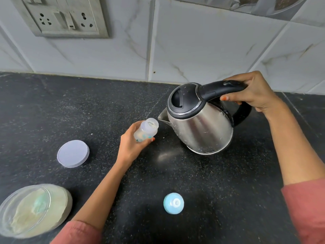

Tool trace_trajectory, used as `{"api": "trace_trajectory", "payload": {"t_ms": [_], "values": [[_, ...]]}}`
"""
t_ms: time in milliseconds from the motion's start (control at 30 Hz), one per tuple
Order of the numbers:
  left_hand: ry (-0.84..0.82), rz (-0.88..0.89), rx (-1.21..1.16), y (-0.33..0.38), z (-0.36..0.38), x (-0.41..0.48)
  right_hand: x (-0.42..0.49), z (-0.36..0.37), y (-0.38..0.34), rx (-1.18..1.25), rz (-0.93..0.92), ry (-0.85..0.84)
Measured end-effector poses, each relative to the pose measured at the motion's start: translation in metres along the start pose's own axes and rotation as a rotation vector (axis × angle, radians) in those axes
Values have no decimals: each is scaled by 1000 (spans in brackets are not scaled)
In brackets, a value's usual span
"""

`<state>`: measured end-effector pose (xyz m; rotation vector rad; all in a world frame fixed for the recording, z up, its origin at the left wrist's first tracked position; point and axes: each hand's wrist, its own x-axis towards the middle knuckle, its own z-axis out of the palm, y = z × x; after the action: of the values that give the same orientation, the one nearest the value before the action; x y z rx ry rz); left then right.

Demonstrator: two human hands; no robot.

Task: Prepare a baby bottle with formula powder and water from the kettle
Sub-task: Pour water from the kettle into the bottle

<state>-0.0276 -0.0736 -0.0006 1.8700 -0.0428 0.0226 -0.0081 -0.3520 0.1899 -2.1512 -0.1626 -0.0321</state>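
Black speckled countertop (pixel 109 110) lies under both your arms. Your left hand (pixel 131 147) wraps the open baby bottle (pixel 146 130), tilting its mouth toward the spout, while your right hand (pixel 255 92) grips the handle of the kettle (pixel 198 120), tipped to pour; 1 teat cap (pixel 173 203) waits nearby.

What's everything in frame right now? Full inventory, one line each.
kettle: 1, steel and black, right of centre, tilted toward the baby bottle
baby bottle: 1, translucent, centre, mouth by the kettle's spout
teat cap: 1, light blue, on the counter, front centre
round lid: 1, pale lilac, on the counter, left
powder tub: 1, clear, open, bottom left
counter: 1, black speckled, under everything
socket panel: 1, grey, upper left
wall tiles: several, white marbled, behind counter
left hand: 1, grips baby bottle
right hand: 1, grips kettle handle
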Motion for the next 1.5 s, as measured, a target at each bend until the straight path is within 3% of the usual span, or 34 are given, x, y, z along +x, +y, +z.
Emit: {"api": "trace_trajectory", "payload": {"t_ms": [1500], "values": [[36,49,22,-5,-15,-2,9,19,-28,-108,-16,-129]]}}
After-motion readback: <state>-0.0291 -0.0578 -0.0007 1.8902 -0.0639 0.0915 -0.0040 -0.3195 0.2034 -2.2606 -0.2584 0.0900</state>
